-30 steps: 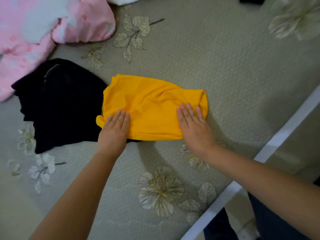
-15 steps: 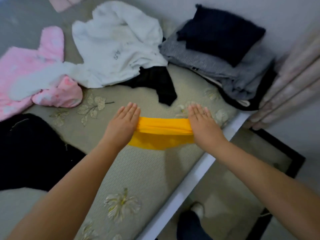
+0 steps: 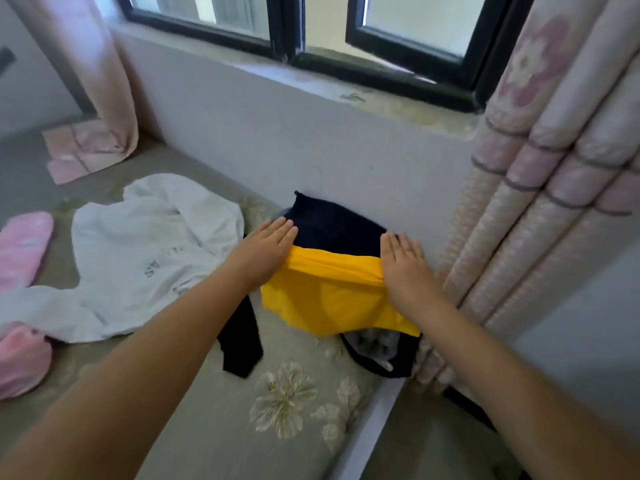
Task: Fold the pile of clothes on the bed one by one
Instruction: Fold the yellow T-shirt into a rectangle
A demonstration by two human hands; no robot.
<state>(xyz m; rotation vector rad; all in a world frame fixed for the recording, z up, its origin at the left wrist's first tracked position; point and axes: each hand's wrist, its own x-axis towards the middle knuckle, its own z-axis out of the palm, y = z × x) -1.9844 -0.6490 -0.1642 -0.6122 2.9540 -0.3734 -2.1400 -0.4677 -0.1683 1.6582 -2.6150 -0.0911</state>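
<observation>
The folded yellow garment (image 3: pixel 332 292), flat on the bed (image 3: pixel 194 410) a sec ago, is now off it, carried between left hand (image 3: pixel 265 252) & right hand (image 3: pixel 403 268) w/ straight fingers pressing its ends, over the dark folded stack (image 3: pixel 332 223) by the wall, so this item looks done & about to be stacked. Still loose, I'd say: 1 white top (image 3: pixel 149 251), 1 black piece (image 3: pixel 240 344), 2 pink bits (image 3: pixel 20 251) at left. Both grips flat, not clenched.

The bed (image 3: pixel 194 403) (grey-green, flower-printed) bears a white top (image 3: pixel 145 251), pink garment (image 3: pixel 20 251) and dark clothes (image 3: pixel 242 341).
</observation>
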